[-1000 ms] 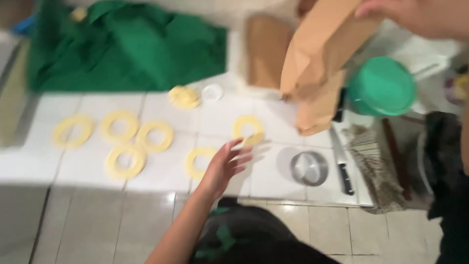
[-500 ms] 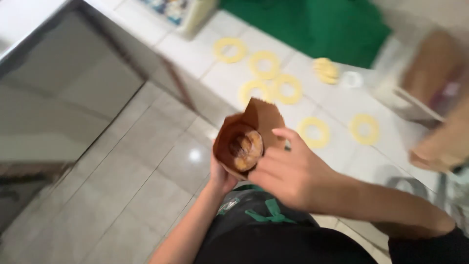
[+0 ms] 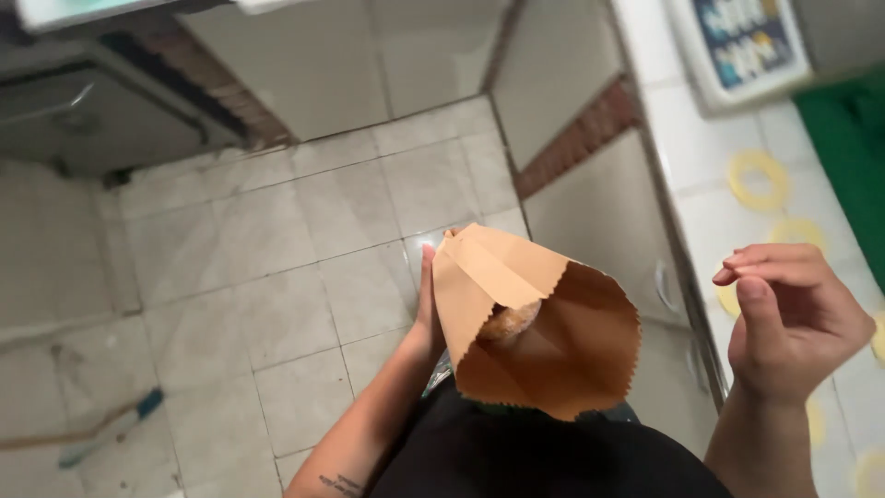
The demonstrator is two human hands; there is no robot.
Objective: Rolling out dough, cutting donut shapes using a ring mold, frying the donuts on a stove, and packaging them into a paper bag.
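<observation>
Curling loosely inward, the fingers point(image 3: 765, 263) of my right hand point(image 3: 793, 323) hold nothing; thumb and fingertips nearly meet, palm turned toward the bag, and the hand floats just beside it, apart from it, over the edge of the white tiled surface point(image 3: 701, 175). My left hand point(image 3: 427, 309) does the holding: its fingers point(image 3: 428, 267) lie flat along the back wall of the brown paper bag point(image 3: 544, 341), mostly hidden behind the paper, so I cannot tell how tightly they press, though the bag clearly hangs from that grip. I judge it is held this way, mouth tipped up and toward me, so that the opening stays wide and I can look straight down into it. Inside, against the far wall, sits a round golden-brown pastry point(image 3: 509, 321), partly shaded by the folded zigzag lip. The bag is in front of my dark-clothed waist, above the pale floor tiles point(image 3: 277, 277). Further right, yellow rings point(image 3: 758, 180) lie flat on the surface, near a green cloth point(image 3: 853, 148) at the frame's edge and a white device with a blue panel point(image 3: 742, 46) at the top. Down at lower left, a stick with a blue end point(image 3: 101, 429) lies on the floor.
</observation>
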